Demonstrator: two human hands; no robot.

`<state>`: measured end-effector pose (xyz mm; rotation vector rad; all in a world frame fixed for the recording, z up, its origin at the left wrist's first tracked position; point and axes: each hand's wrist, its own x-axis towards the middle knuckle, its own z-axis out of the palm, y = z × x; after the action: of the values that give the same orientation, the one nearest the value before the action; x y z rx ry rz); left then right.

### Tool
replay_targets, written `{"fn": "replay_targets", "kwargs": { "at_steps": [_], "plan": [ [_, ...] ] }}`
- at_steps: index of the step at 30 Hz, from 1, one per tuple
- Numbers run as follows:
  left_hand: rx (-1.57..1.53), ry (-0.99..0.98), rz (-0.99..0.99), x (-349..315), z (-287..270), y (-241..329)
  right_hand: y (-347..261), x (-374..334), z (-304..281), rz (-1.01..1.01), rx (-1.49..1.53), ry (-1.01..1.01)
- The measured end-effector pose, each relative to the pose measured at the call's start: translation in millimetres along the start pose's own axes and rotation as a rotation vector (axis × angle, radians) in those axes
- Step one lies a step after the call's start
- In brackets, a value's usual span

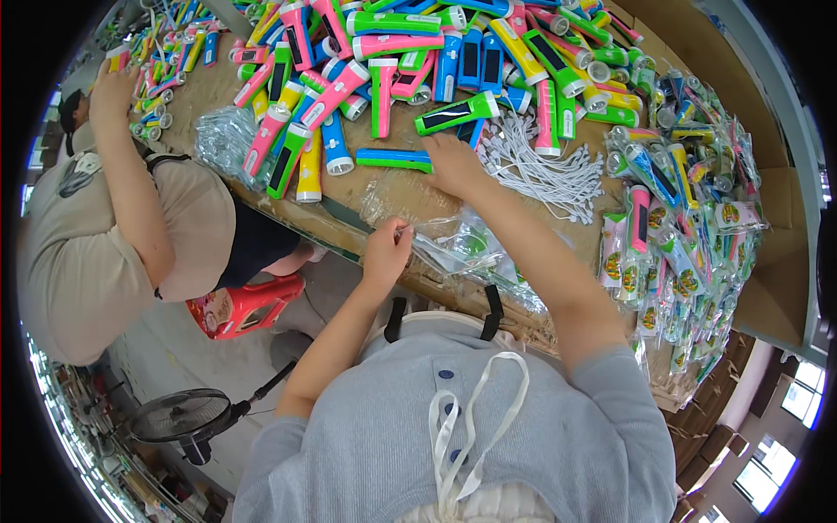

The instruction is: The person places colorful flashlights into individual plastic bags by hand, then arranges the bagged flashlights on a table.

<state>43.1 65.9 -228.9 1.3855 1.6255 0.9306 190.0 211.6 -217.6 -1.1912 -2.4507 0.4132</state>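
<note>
My right hand [455,167] is closed round one end of a green and blue flashlight [391,159] lying sideways at the front of the pile. Closer to the table edge, my left hand [385,254] pinches a clear plastic bag [446,251], which spreads to the right under my right forearm. A piece of green printing shows through the plastic. Beyond my right hand is a bundle of white cables [545,170]. Just past it lies another green flashlight [458,113] with a dark panel. My right fingertips are partly hidden.
A heap of pink, yellow, blue and green flashlights [384,96] covers the far table. Bagged flashlights [671,253] pile up at right; folded clear bags [228,139] lie at left. A co-worker [113,209] sits at left, near a red stool [244,307] and a black fan [187,417].
</note>
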Motion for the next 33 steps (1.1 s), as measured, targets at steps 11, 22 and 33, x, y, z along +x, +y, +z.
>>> {"fn": "replay_targets", "kwargs": {
  "at_steps": [11, 22, 33],
  "plan": [
    [-0.211, -0.108, -0.23, 3.4, 1.1, -0.5, -51.4, -27.3, -66.2, 0.489, 1.213, 0.437],
    [-0.098, -0.105, -0.079, 2.6, 15.9, 24.5, -69.4, -149.4, -32.4, 0.203, -0.006, -0.112],
    [0.079, -0.102, -0.012, -7.5, 2.6, 35.7, -57.6, -177.4, -12.7, 0.102, -0.154, -0.162]
  ]
}}
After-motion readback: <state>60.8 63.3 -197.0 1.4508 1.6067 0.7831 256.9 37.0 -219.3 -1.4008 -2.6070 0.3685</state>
